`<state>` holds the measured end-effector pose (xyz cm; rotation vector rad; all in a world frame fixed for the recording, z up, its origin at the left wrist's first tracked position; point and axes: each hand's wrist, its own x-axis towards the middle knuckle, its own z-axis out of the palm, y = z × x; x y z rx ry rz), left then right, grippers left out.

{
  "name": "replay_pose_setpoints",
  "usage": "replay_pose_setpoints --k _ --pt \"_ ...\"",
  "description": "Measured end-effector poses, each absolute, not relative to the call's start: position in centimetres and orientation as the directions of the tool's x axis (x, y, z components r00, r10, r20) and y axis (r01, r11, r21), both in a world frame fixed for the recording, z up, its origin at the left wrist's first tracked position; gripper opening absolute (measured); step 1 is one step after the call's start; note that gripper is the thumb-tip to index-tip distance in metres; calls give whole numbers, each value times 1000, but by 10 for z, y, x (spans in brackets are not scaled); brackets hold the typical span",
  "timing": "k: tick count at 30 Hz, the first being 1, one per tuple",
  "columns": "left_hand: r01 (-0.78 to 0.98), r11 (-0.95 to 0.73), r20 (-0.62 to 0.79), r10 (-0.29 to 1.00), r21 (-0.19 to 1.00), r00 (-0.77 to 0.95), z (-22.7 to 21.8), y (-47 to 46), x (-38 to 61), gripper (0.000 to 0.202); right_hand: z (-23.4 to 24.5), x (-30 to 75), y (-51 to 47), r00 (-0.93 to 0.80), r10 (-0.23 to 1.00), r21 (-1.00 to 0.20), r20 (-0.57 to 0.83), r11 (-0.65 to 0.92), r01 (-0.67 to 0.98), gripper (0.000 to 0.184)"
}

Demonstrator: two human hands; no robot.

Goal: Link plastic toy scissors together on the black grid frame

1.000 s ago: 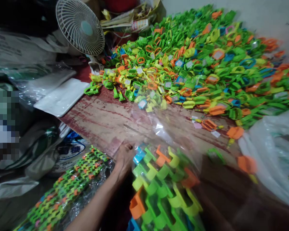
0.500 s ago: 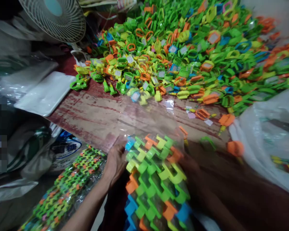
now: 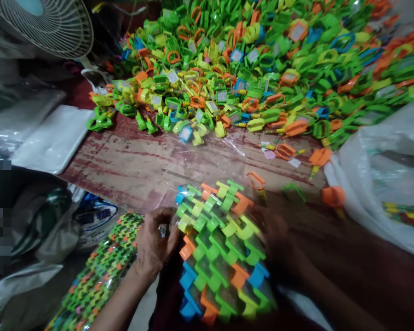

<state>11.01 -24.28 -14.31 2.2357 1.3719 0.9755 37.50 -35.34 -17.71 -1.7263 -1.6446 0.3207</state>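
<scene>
A clear plastic bag (image 3: 158, 197) packed with neat rows of green, yellow, orange and blue plastic toy pieces (image 3: 224, 257) stands at the table's near edge, in front of my body. At its upper left side my left hand (image 3: 157, 239) is closed, fingers curled and pinching the bag's film. My right hand (image 3: 269, 227), dark and in shadow, grips the opposite side of the bag; its fingertips are hidden. The bag's clear upper film (image 3: 210, 156) spreads over the table beyond the pieces.
A large heap of loose watch-shaped toys (image 3: 227, 73) covers the far table (image 3: 117, 165). A fan (image 3: 51, 27) and flat plastic bags (image 3: 55, 138) are at left. Another filled pack (image 3: 100, 271) lies lower left. A white sack (image 3: 376, 151) stands at right.
The view has shifted slightly, so the heap and fan sit further left and higher. My left hand has moved down a little along the bag, its fingers more curled.
</scene>
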Motion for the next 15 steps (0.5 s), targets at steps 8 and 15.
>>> replay_pose_setpoints --k 8,15 --pt "375 -887 504 461 268 730 -121 -220 95 17 -147 392 -337 -64 913 -537 403 293 791 21" --pt "201 -951 462 291 234 838 -104 -221 92 17 -125 384 -358 -206 874 -410 440 399 820 18"
